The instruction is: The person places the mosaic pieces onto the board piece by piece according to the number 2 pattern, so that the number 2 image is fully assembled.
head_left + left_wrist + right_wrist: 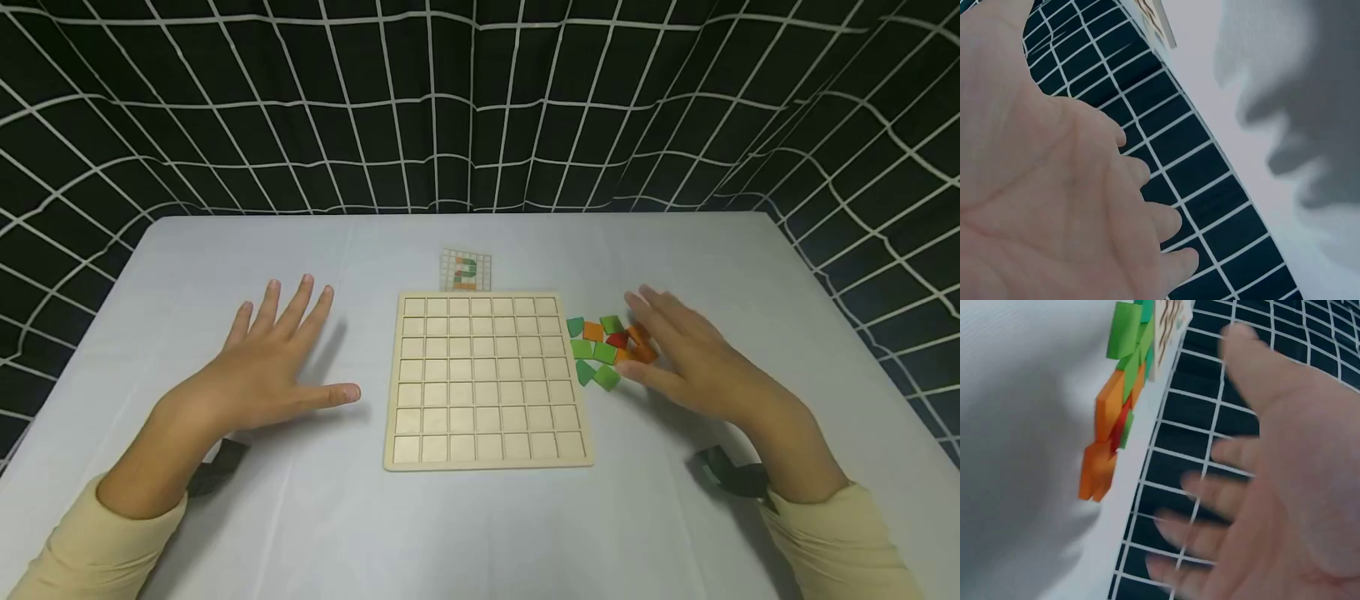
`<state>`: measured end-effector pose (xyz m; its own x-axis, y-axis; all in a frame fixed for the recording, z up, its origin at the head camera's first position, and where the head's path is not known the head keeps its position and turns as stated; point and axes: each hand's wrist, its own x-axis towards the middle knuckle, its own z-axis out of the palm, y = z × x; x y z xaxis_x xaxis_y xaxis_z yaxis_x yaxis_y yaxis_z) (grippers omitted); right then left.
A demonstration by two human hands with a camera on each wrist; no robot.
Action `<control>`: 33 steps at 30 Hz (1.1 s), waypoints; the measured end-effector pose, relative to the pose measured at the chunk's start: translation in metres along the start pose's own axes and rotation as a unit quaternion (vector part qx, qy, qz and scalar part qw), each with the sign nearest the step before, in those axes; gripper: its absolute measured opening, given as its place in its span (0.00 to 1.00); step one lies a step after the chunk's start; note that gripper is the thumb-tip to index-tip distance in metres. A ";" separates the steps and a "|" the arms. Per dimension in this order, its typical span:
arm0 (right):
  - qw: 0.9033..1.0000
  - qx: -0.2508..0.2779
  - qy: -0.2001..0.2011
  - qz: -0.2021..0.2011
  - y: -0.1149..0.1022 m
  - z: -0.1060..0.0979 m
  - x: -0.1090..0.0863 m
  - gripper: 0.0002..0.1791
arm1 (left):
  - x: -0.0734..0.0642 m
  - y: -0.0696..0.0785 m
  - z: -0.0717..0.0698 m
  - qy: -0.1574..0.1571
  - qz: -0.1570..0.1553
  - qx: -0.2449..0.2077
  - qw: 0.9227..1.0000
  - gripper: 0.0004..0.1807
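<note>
Just before three o'clock of the gridded wooden board [491, 393], coloured tiles [604, 352] lie in a loose cluster on the white-covered counter [322, 517], some overlapping; a green square tile [582, 349], an orange square tile [592, 332] and a red tile [617, 340] are distinguishable. The right hand [693, 362], at three o'clock, hangs over the cluster's outer side, fingers extended and thumb apart; its grip holds nothing. At nine o'clock, the left hand [262, 375] is spread wide, its grip likewise unoccupied. A small pattern card [466, 272] sits at twelve o'clock. By appearance, the tiles should prove light, stiff and rather slippery, best pinched singly by opposite edges, lest neighbours slide. The board is probably rigid; its rim [394, 392], at three and nine o'clock, offers the surest hold.
</note>
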<state>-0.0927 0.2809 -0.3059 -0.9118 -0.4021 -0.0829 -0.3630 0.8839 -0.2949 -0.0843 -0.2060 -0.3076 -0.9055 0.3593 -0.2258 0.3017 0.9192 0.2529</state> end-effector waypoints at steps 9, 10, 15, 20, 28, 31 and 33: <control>0.997 -0.023 0.047 -0.060 -0.004 0.009 0.006 0.13 | 0.001 0.011 0.011 -0.014 0.048 -0.007 0.999 0.70; 0.997 -0.021 0.039 -0.056 -0.004 0.010 0.007 0.12 | 0.001 0.013 0.013 -0.017 0.054 -0.008 0.998 0.70; 0.998 -0.021 0.024 -0.059 -0.002 0.012 0.011 0.11 | 0.003 0.022 0.025 -0.034 0.078 -0.019 0.996 0.70; 0.995 -0.028 0.035 -0.084 0.001 0.014 0.011 0.10 | 0.008 0.031 0.029 -0.043 0.096 -0.031 0.994 0.74; 0.995 -0.036 0.039 -0.087 0.000 0.018 0.009 0.10 | 0.015 0.038 0.032 -0.070 0.108 -0.020 0.991 0.77; 0.995 -0.034 0.039 -0.086 -0.001 0.017 0.009 0.11 | 0.015 0.038 0.033 -0.075 0.106 -0.019 0.991 0.77; 0.995 -0.035 0.038 -0.081 -0.001 0.018 0.009 0.11 | 0.016 0.037 0.034 -0.077 0.105 -0.020 0.991 0.77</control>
<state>-0.0967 0.2723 -0.3230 -0.8515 -0.5233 0.0338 -0.5160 0.8246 -0.2320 -0.0772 -0.1605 -0.3332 -0.7665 0.5654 -0.3045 0.4637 0.8153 0.3467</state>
